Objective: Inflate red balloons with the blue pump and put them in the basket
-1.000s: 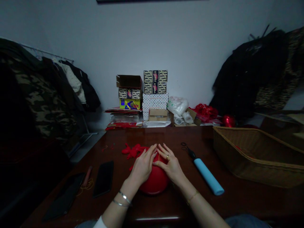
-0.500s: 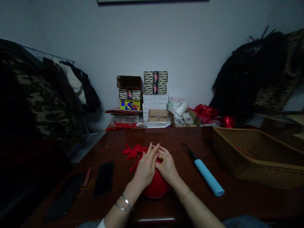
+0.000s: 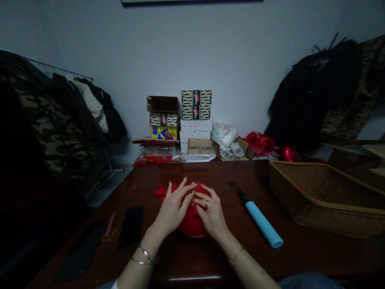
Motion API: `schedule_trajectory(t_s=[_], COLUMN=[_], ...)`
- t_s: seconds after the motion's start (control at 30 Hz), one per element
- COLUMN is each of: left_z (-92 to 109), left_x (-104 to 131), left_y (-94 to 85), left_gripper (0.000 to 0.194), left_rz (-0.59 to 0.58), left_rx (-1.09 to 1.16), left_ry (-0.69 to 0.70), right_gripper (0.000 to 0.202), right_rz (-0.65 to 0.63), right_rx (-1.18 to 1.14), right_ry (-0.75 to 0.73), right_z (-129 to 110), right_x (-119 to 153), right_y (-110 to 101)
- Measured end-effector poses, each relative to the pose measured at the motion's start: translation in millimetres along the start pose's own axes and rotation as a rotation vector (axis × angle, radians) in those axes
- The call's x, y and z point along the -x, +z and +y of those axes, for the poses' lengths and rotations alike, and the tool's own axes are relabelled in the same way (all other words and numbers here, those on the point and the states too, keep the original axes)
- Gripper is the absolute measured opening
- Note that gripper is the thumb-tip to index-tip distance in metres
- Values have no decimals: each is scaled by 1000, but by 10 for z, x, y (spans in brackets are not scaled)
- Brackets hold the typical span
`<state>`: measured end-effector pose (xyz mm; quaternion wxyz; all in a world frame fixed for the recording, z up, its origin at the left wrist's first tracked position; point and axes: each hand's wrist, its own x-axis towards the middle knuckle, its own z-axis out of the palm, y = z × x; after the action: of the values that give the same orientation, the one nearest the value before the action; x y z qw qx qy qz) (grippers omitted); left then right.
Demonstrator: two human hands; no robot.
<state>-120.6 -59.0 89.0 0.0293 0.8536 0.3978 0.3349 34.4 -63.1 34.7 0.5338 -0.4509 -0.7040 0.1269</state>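
A round, inflated red balloon (image 3: 192,226) rests on the table in front of me, its small neck pointing up toward me between my hands. My left hand (image 3: 173,206) lies along its upper left side, the thumb and index finger meeting my other hand near the neck and the remaining fingers stretched forward. From the right, my right hand (image 3: 212,210) grips the balloon with bent fingers, thumb close to the neck. What exactly the fingertips pinch is partly hidden. Just behind my left hand lie limp red balloons (image 3: 160,191), partly covered by it.
A blue hand pump (image 3: 264,224) lies on the table (image 3: 228,261) to the right, beside a wicker basket (image 3: 325,216). On the left are a phone (image 3: 130,228), a dark flat slab (image 3: 81,253) and yellow rubber bands (image 3: 110,237). Stacked boxes (image 3: 196,130) stand behind.
My hands have moved from fingertips joined over the balloon to its two sides. The balloon has shifted slightly up and forward, and its neck has come into view.
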Motion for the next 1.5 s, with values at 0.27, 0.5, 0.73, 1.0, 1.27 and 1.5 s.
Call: schedule_trajectory(t_s=[0.27,0.5,0.73,1.0,1.27,1.5], left_z=[-184,-224,-160,-92,-86,-134], left_x=[0,1,1,3,48,39], left_y=[10,28,84,168,361,325], left_gripper=[24,29,26,27,29,28], left_rz=[32,-69,-2,103,191,74], left_rx=[-81,-126,-126,-99,0,71], left_ry=[262,343,413,457,394,356], right_gripper=[21,22,16,14,10,10], right_rz=[-31,-90,-171,-247,-282,-291], right_rx=[112,164,151,121,38,49], right_ry=[-34,-16,51,138,184,152], right_z=[-5,-37,-53,-43,-113,-122], right_x=[7,-2,-32,-57,-95,-79], right_y=[-42,-118,-231,-306,-391,-462])
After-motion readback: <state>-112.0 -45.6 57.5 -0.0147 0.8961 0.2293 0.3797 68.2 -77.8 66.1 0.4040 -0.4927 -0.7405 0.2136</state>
